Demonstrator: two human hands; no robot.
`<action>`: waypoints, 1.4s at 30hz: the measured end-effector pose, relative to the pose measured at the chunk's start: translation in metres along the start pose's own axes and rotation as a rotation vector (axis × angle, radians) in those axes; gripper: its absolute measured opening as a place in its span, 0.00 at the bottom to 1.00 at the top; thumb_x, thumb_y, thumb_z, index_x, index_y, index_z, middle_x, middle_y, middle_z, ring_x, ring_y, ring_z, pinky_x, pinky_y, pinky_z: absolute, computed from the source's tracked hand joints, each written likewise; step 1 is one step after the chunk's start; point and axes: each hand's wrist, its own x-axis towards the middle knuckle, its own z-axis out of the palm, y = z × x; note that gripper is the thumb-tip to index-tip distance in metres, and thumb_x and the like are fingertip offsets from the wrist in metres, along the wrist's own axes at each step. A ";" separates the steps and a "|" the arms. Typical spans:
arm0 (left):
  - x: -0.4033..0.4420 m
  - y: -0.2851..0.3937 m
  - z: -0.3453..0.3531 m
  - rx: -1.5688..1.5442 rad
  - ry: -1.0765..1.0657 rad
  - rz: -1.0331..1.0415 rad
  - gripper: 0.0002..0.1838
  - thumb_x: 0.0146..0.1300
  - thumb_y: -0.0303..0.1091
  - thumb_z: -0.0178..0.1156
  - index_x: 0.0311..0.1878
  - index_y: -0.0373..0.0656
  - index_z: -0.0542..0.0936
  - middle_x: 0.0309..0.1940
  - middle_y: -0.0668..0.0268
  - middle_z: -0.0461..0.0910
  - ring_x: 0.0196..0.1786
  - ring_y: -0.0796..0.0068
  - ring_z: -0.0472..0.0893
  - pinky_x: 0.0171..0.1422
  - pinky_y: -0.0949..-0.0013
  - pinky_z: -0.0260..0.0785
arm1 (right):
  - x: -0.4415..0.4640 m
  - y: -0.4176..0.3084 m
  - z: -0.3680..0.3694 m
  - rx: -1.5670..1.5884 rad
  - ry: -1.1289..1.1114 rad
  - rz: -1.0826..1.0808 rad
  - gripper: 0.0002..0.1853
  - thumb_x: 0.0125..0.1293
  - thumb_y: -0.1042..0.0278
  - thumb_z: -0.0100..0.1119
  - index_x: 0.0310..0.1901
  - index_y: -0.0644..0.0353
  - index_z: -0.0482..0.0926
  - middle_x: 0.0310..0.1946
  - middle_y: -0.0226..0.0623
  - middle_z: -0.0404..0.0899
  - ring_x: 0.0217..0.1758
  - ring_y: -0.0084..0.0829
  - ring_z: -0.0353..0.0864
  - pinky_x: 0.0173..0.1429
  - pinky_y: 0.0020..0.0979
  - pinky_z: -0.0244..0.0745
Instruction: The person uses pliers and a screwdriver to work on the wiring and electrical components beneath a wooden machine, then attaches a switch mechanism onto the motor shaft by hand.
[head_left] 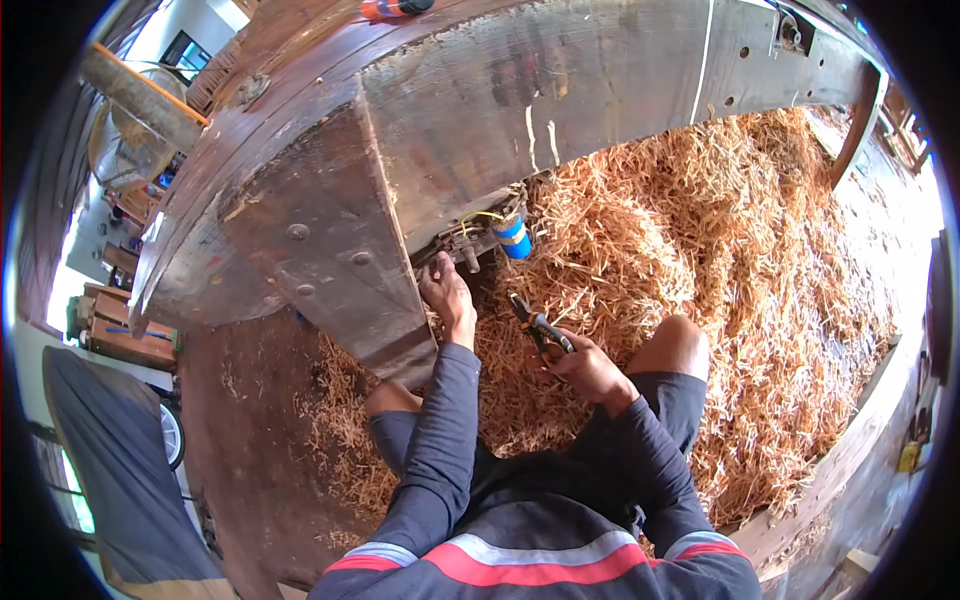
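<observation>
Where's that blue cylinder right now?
In the head view, the blue cylinder is just above centre, by the long grey panel's lower edge, up and right of the left hand.

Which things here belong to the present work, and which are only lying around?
Apparently part of the work:
pliers-like tool, in the right hand
metal mechanism, by the left hand
blue cylinder

Just lying about:
wood shavings
orange-and-black object
</observation>
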 end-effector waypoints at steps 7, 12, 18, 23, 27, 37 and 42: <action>0.002 0.003 0.003 0.168 0.036 0.084 0.12 0.72 0.33 0.66 0.40 0.32 0.80 0.34 0.66 0.82 0.35 0.78 0.78 0.42 0.70 0.70 | -0.003 -0.011 0.013 -0.037 -0.005 -0.037 0.44 0.52 0.88 0.53 0.77 0.61 0.65 0.60 0.36 0.76 0.62 0.37 0.81 0.57 0.33 0.78; 0.003 0.008 0.003 0.557 0.017 0.299 0.09 0.69 0.31 0.65 0.40 0.33 0.79 0.33 0.55 0.82 0.36 0.60 0.80 0.45 0.59 0.73 | 0.007 0.001 0.000 -0.065 -0.050 -0.081 0.46 0.52 0.88 0.54 0.78 0.58 0.65 0.59 0.36 0.77 0.57 0.34 0.81 0.58 0.31 0.78; -0.002 0.020 -0.008 0.868 -0.058 0.717 0.08 0.68 0.29 0.63 0.40 0.35 0.76 0.35 0.46 0.79 0.41 0.40 0.78 0.50 0.44 0.70 | 0.001 -0.003 0.012 -0.064 -0.028 -0.085 0.46 0.52 0.90 0.54 0.78 0.60 0.64 0.59 0.37 0.78 0.57 0.34 0.81 0.59 0.33 0.79; -0.008 0.002 -0.030 0.523 -0.194 0.150 0.14 0.75 0.36 0.62 0.47 0.31 0.79 0.38 0.51 0.83 0.39 0.62 0.82 0.46 0.60 0.74 | -0.002 -0.003 0.018 -0.013 0.020 -0.106 0.44 0.53 0.89 0.54 0.77 0.62 0.64 0.61 0.40 0.79 0.60 0.39 0.82 0.58 0.37 0.79; -0.014 0.003 -0.011 -0.018 0.012 -0.201 0.12 0.73 0.43 0.66 0.42 0.43 0.84 0.34 0.74 0.81 0.33 0.83 0.76 0.38 0.74 0.68 | 0.004 0.003 0.006 0.000 0.005 -0.103 0.42 0.56 0.90 0.54 0.77 0.60 0.65 0.63 0.41 0.77 0.63 0.42 0.82 0.63 0.42 0.80; -0.004 -0.004 0.006 -0.136 0.087 -0.068 0.09 0.72 0.34 0.67 0.36 0.42 0.81 0.31 0.74 0.79 0.32 0.82 0.74 0.38 0.73 0.66 | 0.007 0.002 0.004 0.108 0.104 -0.147 0.40 0.54 0.87 0.49 0.73 0.63 0.67 0.62 0.47 0.79 0.59 0.43 0.83 0.56 0.43 0.79; 0.003 -0.003 0.005 -0.017 0.105 -0.024 0.07 0.71 0.31 0.66 0.43 0.37 0.84 0.34 0.69 0.82 0.34 0.80 0.78 0.41 0.74 0.71 | 0.009 -0.003 0.003 0.105 0.128 -0.154 0.40 0.54 0.87 0.49 0.74 0.63 0.66 0.62 0.47 0.78 0.62 0.44 0.81 0.63 0.45 0.78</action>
